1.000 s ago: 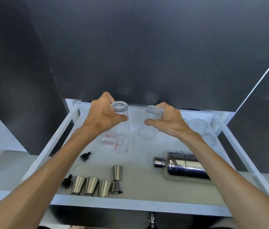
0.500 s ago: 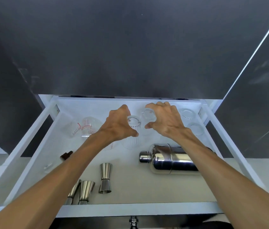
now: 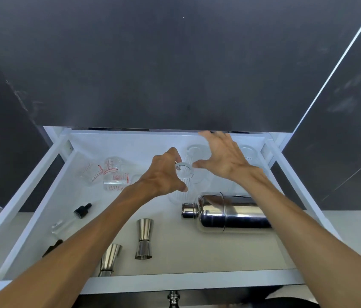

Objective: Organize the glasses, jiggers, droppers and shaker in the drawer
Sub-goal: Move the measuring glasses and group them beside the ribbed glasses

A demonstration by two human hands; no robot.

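Your right hand [image 3: 224,160] has let go and opened, its glass [image 3: 195,153] standing at the drawer's [image 3: 31,196] back, while your left fingers [image 3: 181,187] still clasp the ribbed glass [image 3: 184,181]; set it down alongside next.

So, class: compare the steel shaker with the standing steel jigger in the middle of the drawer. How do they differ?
1. The shaker lies on its side; the jigger stands upright.
2. The shaker is much larger and bottle-shaped with a small cap; the jigger is a small hourglass of two cones.
3. The shaker lies beside a ribbed glass; the jigger touches nothing.
Both are shiny steel, and neither is held.
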